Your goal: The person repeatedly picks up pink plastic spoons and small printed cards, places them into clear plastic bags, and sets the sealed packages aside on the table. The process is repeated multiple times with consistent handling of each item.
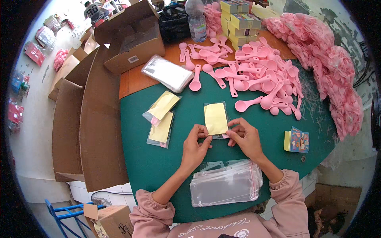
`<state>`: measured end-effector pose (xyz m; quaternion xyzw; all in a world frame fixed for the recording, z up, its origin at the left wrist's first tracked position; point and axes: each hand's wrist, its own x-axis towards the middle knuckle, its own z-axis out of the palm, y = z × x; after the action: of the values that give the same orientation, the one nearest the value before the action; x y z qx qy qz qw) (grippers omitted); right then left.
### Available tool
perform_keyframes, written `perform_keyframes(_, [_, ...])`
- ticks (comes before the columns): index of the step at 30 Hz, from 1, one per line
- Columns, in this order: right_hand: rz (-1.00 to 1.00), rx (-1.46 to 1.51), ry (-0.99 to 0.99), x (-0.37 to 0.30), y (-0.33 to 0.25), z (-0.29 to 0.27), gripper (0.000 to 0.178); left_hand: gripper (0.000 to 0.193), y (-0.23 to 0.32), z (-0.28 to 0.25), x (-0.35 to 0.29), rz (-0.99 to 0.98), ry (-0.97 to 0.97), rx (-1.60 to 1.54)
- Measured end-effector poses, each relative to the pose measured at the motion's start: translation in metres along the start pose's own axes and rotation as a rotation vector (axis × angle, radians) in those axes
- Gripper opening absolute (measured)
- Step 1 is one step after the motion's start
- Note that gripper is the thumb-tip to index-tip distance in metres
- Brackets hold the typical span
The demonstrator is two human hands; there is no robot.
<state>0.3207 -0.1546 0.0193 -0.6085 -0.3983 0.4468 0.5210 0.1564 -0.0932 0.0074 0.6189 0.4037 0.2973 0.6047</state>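
Observation:
A clear plastic bag with a yellow card (pixel 215 119) in it lies in front of me, a bit of pink showing at its lower edge. My left hand (pixel 197 143) pinches its lower left corner, and my right hand (pixel 243 135) pinches the lower right. Two similar packets, an upper one (pixel 163 106) and a lower one (pixel 160 129), overlap to the left. Between my forearms rests a stack of empty clear bags (pixel 226 186). Beyond my hands spreads a heap of pink measuring spoons (pixel 266 75). Right of my right hand sits a small stack of printed cards (pixel 297 141).
A bundle of clear bags (pixel 167 73) lies at the far left of the green tabletop (pixel 143 178). Open cardboard boxes (pixel 101 131) line the left side. A bottle (pixel 197 23), card stacks (pixel 243 27) and big bags of pink spoons (pixel 337 75) stand at the back and right.

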Motion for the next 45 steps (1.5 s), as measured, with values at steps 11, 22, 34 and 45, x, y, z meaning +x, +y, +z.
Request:
perform_keyframes(11, [-0.631,-1.179,0.351,0.041,0.005,-0.059,0.030,0.041,0.031,-0.058,0.004,0.523,0.224,1.146])
perform_keyframes(22, [-0.651,-1.309,0.306,0.029,-0.005,-0.050,0.014,0.017,0.026,0.029,-0.036,0.355,-0.591,0.649])
perform_keyframes(34, [-0.791,-0.893,0.418,0.024,-0.014,-0.048,0.028,0.016,0.027,0.023,-0.028,0.351,-0.634,0.538])
perform_keyframes(45, [-0.168,-0.037,-0.502,0.003,-0.026,-0.066,0.015,0.009,0.033,0.006,-0.013,0.173,-0.673,0.285])
